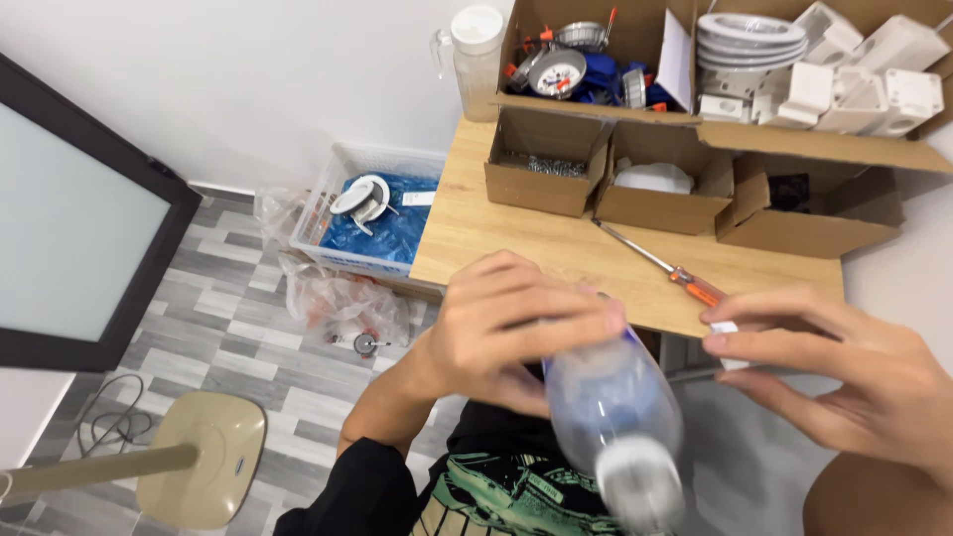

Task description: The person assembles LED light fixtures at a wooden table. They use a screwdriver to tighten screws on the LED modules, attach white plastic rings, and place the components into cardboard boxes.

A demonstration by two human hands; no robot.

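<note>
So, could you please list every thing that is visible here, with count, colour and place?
bulb: 1, pale bluish with white base, blurred, in the left hand
screwdriver: 1, orange handle, on the table
table: 1, light wood
small boxes: 3, brown cardboard, open, on the table
large box: 1, brown, behind them, holding metal and white parts
jug: 1, clear with white lid, table corner
basket: 1, white, on the floor
stand base: 1, beige, floor
left hand: grips the bulb
right hand: pinches a small white piece

Brown cardboard boxes (650,194) stand open along the table's (556,253) far edge.
</note>
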